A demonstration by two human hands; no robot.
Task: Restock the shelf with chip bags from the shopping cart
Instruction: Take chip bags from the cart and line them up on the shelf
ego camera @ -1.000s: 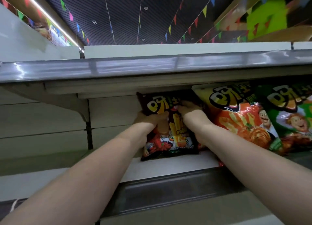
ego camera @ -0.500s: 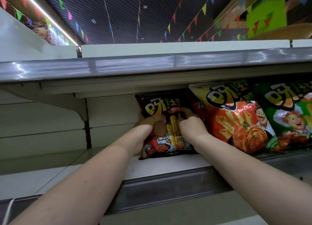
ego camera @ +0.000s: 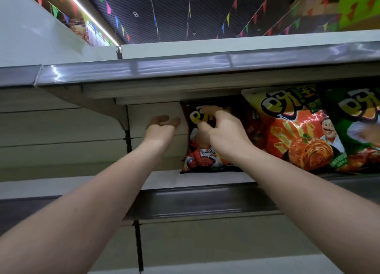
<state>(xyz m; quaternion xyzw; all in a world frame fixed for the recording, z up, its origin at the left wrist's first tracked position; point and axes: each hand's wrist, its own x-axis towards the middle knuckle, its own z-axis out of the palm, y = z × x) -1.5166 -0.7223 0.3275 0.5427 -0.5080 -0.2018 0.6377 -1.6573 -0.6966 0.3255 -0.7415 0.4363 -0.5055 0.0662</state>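
A dark red chip bag (ego camera: 205, 160) stands upright on the white shelf board (ego camera: 164, 181), leaning toward the back panel. My left hand (ego camera: 160, 127) hovers just left of the bag with loosely curled fingers, holding nothing and not touching it. My right hand (ego camera: 222, 131) is in front of the bag's upper half with relaxed, spread fingers and covers part of its print. I cannot tell whether its fingertips still touch the bag. The shopping cart is out of view.
An orange chip bag (ego camera: 298, 142) and a green one (ego camera: 353, 119) stand to the right of the dark bag. The upper shelf's grey front rail (ego camera: 185, 67) hangs low overhead. Left of the dark bag, the shelf board holds nothing. A bracket (ego camera: 123, 121) supports the upper shelf.
Both hands have let go of the dark bag. My left hand has moved off to the left and my right hand has drawn back; the bag stays standing on the shelf.
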